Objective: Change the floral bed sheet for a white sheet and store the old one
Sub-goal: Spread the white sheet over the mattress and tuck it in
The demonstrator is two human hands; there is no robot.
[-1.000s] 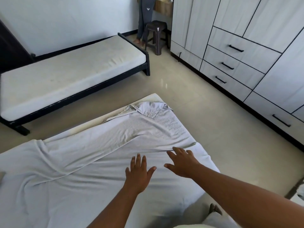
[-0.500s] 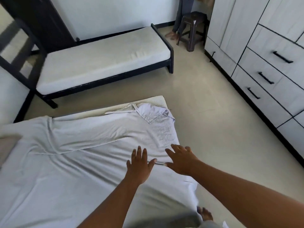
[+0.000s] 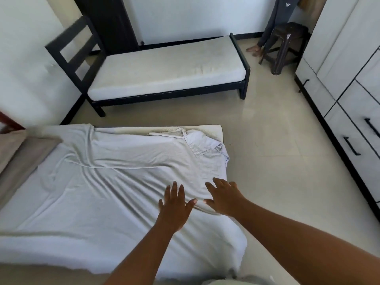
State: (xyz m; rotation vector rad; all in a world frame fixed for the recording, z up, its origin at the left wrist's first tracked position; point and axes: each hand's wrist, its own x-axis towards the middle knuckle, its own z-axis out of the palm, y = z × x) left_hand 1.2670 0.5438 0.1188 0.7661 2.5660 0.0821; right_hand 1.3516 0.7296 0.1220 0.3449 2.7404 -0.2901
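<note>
Head view: I see mattress (image 3: pixel 213 129), white sheet (image 3: pixel 107 192) spread wrinkled over it, far right corner folded back, bare strip along far edge. Spare bed (image 3: pixel 164 66) beyond mattress, wardrobe (image 3: pixel 349 99) to mattress's right. Left hand (image 3: pixel 174 208), right hand (image 3: pixel 224 200) flat on sheet near mattress's right edge, fingers straight, splayed, gripping nothing.

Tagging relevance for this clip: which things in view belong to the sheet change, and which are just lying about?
Job: white sheet, mattress under it, left hand and right hand flat on the sheet.
Lying about: second bed, dark stool, wardrobe.
</note>
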